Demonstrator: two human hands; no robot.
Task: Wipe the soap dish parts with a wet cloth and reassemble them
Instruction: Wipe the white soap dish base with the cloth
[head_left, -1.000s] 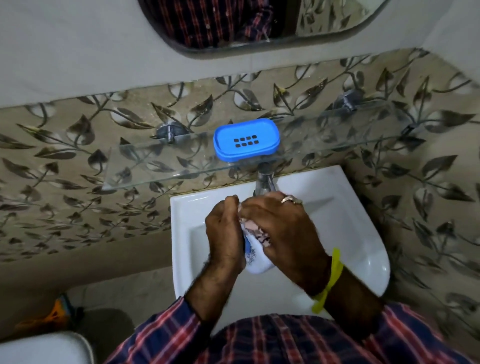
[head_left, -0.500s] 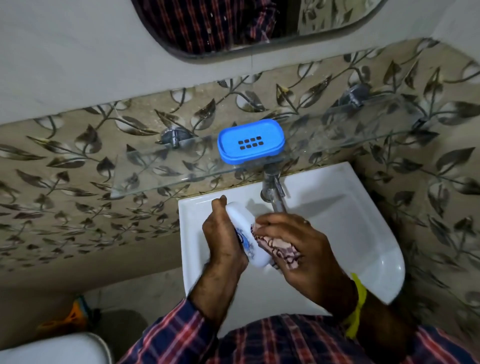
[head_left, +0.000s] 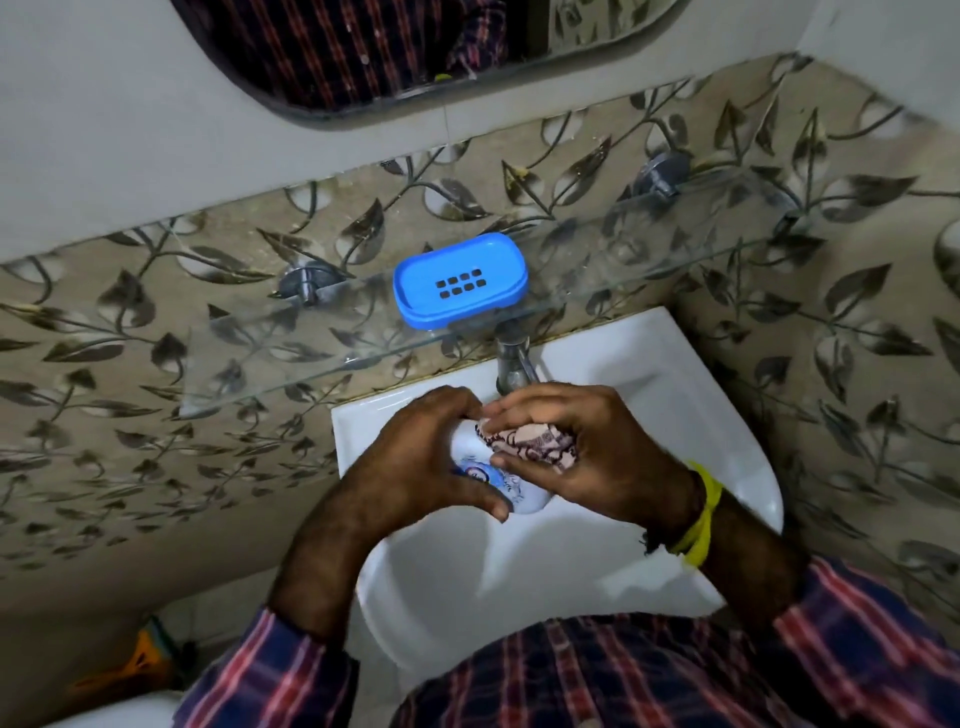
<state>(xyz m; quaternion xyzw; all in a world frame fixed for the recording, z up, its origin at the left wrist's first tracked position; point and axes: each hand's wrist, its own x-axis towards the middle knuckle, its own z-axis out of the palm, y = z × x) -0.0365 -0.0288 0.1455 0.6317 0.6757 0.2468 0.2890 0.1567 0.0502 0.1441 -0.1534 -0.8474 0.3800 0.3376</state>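
Observation:
My left hand (head_left: 415, 462) grips a white soap dish part (head_left: 511, 488) with a blue printed design, held over the white sink (head_left: 691, 415). My right hand (head_left: 597, 457) holds a bunched patterned cloth (head_left: 530, 441) and presses it against the upper end of that white part. Both hands hide much of the part. The other soap dish part, a blue tray (head_left: 460, 280) with small drain slots, lies on the glass shelf (head_left: 649, 249) above the sink.
A metal tap (head_left: 511, 364) stands just beyond my hands, under the shelf's front edge. A mirror (head_left: 415, 47) hangs on the wall above. Leaf-patterned tiles line the wall. An orange object (head_left: 137, 660) lies on the floor at lower left.
My right hand with the cloth has slid from the lower end of the white part up to its upper end. The left hand has turned the part. The blue tray stayed put.

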